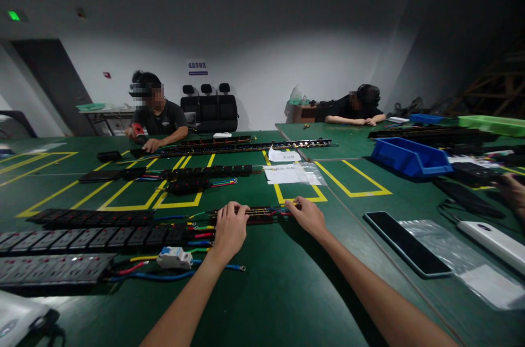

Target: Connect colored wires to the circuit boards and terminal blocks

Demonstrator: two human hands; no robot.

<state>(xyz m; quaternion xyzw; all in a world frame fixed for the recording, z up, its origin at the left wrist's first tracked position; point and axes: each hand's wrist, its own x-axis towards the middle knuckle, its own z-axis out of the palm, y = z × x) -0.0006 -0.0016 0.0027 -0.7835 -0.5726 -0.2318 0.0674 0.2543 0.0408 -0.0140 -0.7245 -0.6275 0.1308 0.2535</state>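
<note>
A short dark strip with brass-coloured rails (262,214) lies across the table in front of me. My left hand (232,226) grips it from above near its left end, fingers curled over it. At the strip's right end, thin coloured wires (282,209) come out, and my right hand (307,217) pinches them between thumb and fingers. The exact spot under the right fingertips is hidden. Left of my left hand lie long black socket strips (102,238) with red, blue and yellow-green leads. A white circuit breaker (174,258) sits on the nearest leads.
The green table (287,292) has yellow marking lines. To my right are a phone (406,243), a plastic bag (438,243), a white power bank (492,243) and a blue bin (410,158). Across the table, one person (159,117) holds a red power tool; another (356,106) leans on it.
</note>
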